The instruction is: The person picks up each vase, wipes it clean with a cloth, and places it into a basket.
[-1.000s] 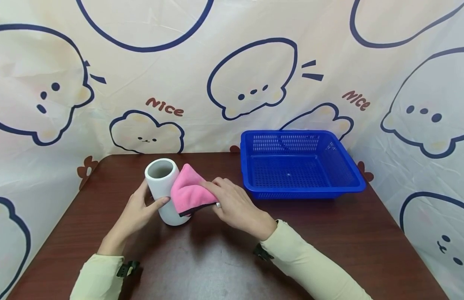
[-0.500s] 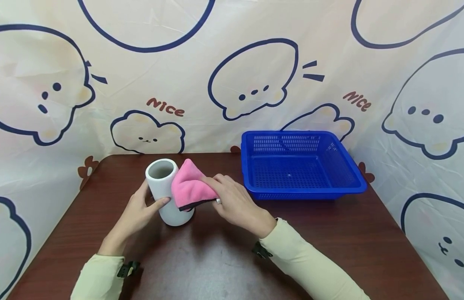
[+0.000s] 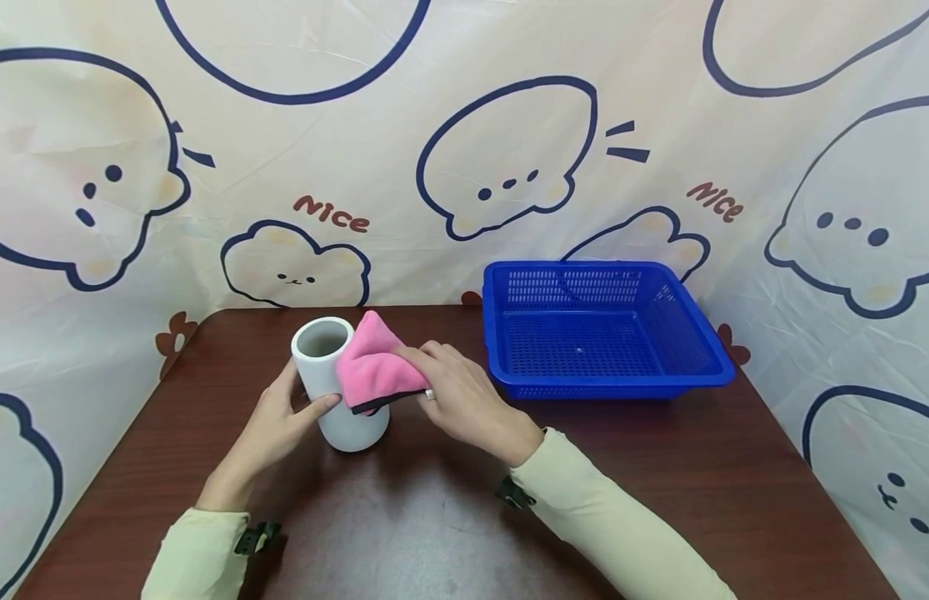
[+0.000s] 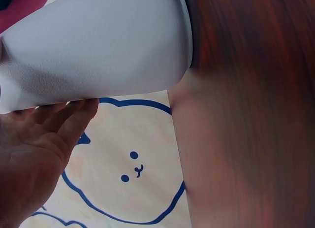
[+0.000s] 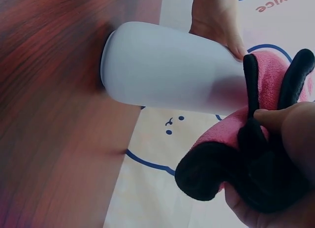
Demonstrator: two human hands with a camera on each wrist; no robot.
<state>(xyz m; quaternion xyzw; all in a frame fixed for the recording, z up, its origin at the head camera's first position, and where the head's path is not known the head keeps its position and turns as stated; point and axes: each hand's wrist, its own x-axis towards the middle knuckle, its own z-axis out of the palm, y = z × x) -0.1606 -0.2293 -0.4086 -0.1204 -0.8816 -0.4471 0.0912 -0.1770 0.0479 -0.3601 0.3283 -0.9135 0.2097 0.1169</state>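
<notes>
We see a white vase [image 3: 320, 373] standing on the left of the brown counter [image 3: 434, 517]. The left hand [image 3: 277, 417] grips it from the left, thumb across the near side. In the right hand's [image 3: 457, 396] fingers we see a pinched pink cloth [image 3: 377, 367] with black edging, seemingly touching the vase's upper right side. Far right, a blue basket [image 3: 614, 382] sits well apart.

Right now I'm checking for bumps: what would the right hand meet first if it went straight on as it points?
The right hand would probably meet the white vase, the held pink cloth leading; whether the cloth touches the vase is unclear.
</notes>
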